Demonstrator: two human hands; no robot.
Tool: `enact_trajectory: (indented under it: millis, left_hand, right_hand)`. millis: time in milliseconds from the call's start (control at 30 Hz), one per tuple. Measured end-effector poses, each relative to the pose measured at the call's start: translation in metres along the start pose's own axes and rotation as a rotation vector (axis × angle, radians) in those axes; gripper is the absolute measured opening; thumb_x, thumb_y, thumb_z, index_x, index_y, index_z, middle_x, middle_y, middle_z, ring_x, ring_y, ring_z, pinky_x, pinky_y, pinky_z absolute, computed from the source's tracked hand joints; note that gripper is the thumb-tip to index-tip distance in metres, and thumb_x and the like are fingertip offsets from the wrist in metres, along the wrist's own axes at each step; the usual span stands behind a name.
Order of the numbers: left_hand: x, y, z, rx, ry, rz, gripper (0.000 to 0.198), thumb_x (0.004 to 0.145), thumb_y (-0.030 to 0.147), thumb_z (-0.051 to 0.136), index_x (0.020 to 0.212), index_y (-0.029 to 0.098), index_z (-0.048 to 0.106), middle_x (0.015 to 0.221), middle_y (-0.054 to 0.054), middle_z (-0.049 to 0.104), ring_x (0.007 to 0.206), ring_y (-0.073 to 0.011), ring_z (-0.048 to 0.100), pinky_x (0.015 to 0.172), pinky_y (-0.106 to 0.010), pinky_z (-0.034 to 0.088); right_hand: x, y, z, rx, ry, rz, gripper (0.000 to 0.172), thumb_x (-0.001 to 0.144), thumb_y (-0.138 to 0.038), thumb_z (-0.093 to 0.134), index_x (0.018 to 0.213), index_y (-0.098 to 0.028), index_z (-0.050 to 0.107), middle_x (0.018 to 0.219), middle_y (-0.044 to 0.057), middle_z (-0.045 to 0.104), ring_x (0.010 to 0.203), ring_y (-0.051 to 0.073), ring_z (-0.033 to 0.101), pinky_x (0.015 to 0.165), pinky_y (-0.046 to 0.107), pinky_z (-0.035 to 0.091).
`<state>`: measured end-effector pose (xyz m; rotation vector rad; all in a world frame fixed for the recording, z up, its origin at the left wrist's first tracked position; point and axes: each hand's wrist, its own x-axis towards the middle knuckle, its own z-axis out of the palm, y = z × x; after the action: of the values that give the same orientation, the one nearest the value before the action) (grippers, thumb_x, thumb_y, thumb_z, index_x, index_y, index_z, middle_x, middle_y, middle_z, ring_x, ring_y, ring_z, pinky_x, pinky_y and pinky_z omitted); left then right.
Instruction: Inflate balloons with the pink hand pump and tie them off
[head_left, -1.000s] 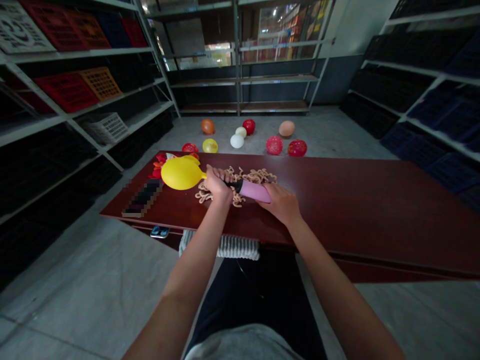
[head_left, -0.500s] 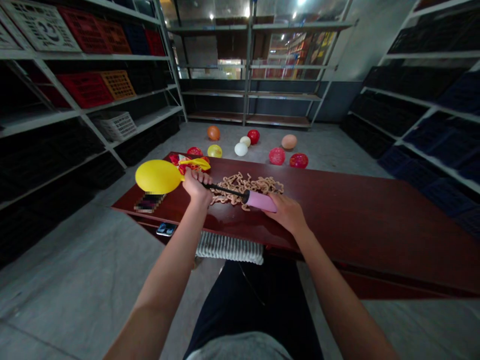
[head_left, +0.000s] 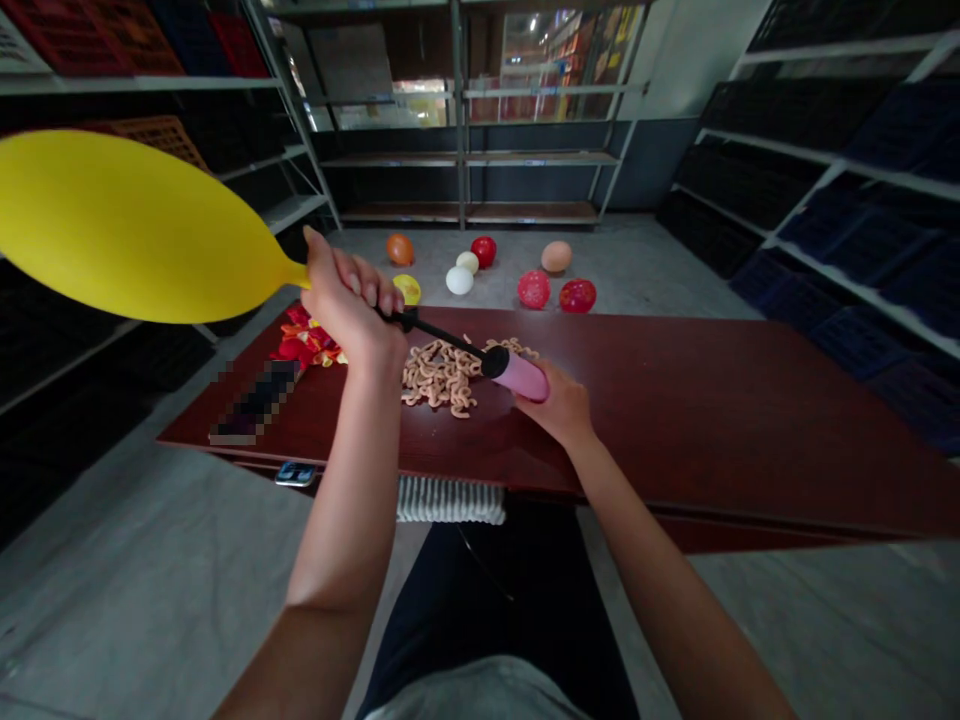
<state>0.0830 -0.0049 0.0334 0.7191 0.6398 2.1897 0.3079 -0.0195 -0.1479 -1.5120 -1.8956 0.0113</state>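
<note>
My left hand is closed round the neck of a large yellow balloon and the black nozzle end of a hand pump, held up above the table's left part. My right hand grips the pink pump body, whose thin black rod is drawn out toward the left hand. Under the pump, a heap of tan uninflated balloons lies on the dark red table. Red and orange flat balloons are piled at the table's far left corner.
Several inflated balloons in red, white, orange and yellow rest on the concrete floor beyond the table. Metal shelving with crates lines both sides and the back. A phone sits on a ledge below the table's near edge, beside a white ribbed cloth.
The yellow balloon has grown much larger and my left hand has lifted it up and to the left. The pump rod has gone from pushed in to drawn out.
</note>
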Motion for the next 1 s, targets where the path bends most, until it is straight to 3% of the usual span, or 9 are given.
enact_trajectory:
  millis: [100,233,400,500,833,1000]
  left_hand:
    - [-0.003,-0.016,0.015,0.002,-0.024,-0.005,0.053,0.105,0.037,0.040,0.057,0.020,0.024,0.047,0.005,0.017,0.034,-0.0065,0.022,0.036,-0.023,0.019]
    - [-0.016,-0.050,0.026,0.035,-0.004,-0.097,0.054,0.101,0.051,0.046,0.061,0.021,0.026,0.049,0.007,0.018,0.035,-0.0065,0.023,0.037,-0.022,0.020]
    - [-0.047,-0.100,0.026,0.041,-0.011,-0.149,0.059,0.096,0.058,0.051,0.055,0.021,0.027,0.044,0.007,0.020,0.031,-0.0076,0.025,0.034,-0.024,0.021]
    - [-0.055,-0.117,0.018,0.001,0.028,-0.186,0.059,0.097,0.053,0.050,0.053,0.022,0.027,0.040,0.007,0.023,0.029,-0.0078,0.025,0.033,-0.025,0.021]
    - [-0.039,-0.112,-0.038,-0.058,0.204,-0.344,0.054,0.097,0.047,0.050,0.058,0.021,0.023,0.042,0.008,0.023,0.032,-0.0066,0.026,0.037,-0.024,0.023]
    - [-0.034,-0.098,-0.062,-0.108,0.255,-0.369,0.045,0.098,0.031,0.044,0.060,0.021,0.023,0.044,0.008,0.023,0.033,-0.0071,0.025,0.038,-0.024,0.023]
  right_hand:
    - [0.001,0.002,0.000,0.015,0.023,0.029,0.049,0.075,-0.044,0.069,0.119,-0.022,0.062,0.106,0.009,0.074,0.094,0.028,0.070,0.079,0.040,0.054]
    - [0.003,0.000,0.000,0.038,0.035,0.059,0.048,0.076,-0.044,0.069,0.118,-0.022,0.062,0.106,0.009,0.074,0.093,0.028,0.070,0.080,0.039,0.054]
    - [0.004,0.001,-0.001,0.026,0.048,0.091,0.053,0.074,-0.043,0.070,0.121,-0.021,0.061,0.108,0.010,0.074,0.095,0.029,0.070,0.079,0.038,0.054]
    - [0.005,0.001,-0.002,-0.010,0.068,0.095,0.051,0.074,-0.044,0.072,0.119,-0.021,0.062,0.107,0.010,0.074,0.095,0.030,0.070,0.080,0.039,0.053]
    - [0.003,-0.006,-0.001,-0.161,-0.047,-0.111,0.040,0.082,-0.039,0.067,0.117,-0.021,0.063,0.113,0.010,0.072,0.097,0.028,0.068,0.082,0.037,0.051]
    - [0.000,-0.005,0.004,-0.190,-0.090,-0.227,0.040,0.084,-0.041,0.067,0.119,-0.021,0.063,0.117,0.012,0.071,0.099,0.027,0.067,0.083,0.036,0.050]
